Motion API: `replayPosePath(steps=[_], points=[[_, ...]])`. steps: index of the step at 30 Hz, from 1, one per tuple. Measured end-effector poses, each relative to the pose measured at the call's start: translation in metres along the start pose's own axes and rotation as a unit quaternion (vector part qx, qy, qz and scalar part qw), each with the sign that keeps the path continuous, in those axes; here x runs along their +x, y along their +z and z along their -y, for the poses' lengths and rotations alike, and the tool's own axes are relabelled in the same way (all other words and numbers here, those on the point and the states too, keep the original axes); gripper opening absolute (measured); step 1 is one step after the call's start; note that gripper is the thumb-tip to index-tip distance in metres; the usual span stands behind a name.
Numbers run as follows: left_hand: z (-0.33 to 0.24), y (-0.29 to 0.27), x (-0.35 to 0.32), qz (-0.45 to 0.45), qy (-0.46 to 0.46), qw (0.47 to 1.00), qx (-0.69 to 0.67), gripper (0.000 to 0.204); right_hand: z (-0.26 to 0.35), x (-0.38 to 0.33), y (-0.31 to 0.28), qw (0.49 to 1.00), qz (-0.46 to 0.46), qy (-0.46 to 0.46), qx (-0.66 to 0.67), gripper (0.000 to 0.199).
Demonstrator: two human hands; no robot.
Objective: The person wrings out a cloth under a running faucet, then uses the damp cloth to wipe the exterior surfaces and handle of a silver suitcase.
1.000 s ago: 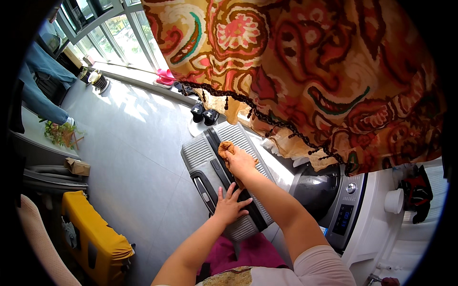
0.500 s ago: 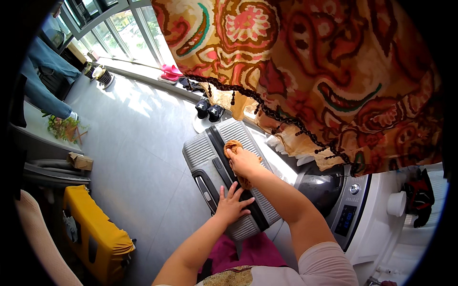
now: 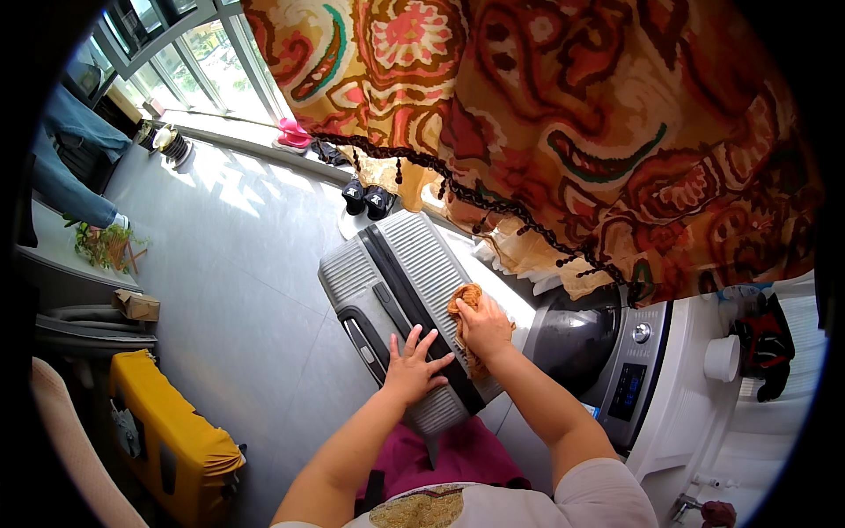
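Note:
A grey ribbed hard-shell suitcase (image 3: 414, 255) stands on the grey floor in front of me, with a black band and black handles. My left hand (image 3: 412, 365) lies flat on its near end, fingers spread, holding nothing. My right hand (image 3: 482, 326) presses an orange-brown cloth (image 3: 464, 304) against the suitcase's right side, beside the black band.
A large patterned red and orange fabric (image 3: 572, 123) hangs overhead. A front-loading washing machine (image 3: 616, 361) stands right of the suitcase. Black shoes (image 3: 366, 197) sit beyond it. A yellow case (image 3: 172, 436) lies at the lower left. Windows (image 3: 189, 62) line the far wall.
My right hand has slid the cloth along the suitcase toward me. My left hand has stayed flat on the near end.

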State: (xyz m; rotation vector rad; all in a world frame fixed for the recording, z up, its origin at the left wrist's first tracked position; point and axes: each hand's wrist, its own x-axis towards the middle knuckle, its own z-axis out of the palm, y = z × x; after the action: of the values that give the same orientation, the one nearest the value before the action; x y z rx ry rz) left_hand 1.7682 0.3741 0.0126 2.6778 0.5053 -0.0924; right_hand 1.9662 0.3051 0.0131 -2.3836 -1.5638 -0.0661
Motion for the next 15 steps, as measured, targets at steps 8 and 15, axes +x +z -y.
replayPosePath(steps=[8, 15], points=[[0.003, -0.002, 0.003, 0.014, -0.014, 1.000, -0.005, 0.052, 0.013, 0.018, -0.001, 0.987, 0.105, -0.114, -0.032, 0.019], [0.002, -0.004, 0.008, 0.044, -0.024, 0.999, 0.008, 0.050, 0.035, 0.009, 0.000, 0.977, 0.169, -0.126, -0.035, 0.019]])
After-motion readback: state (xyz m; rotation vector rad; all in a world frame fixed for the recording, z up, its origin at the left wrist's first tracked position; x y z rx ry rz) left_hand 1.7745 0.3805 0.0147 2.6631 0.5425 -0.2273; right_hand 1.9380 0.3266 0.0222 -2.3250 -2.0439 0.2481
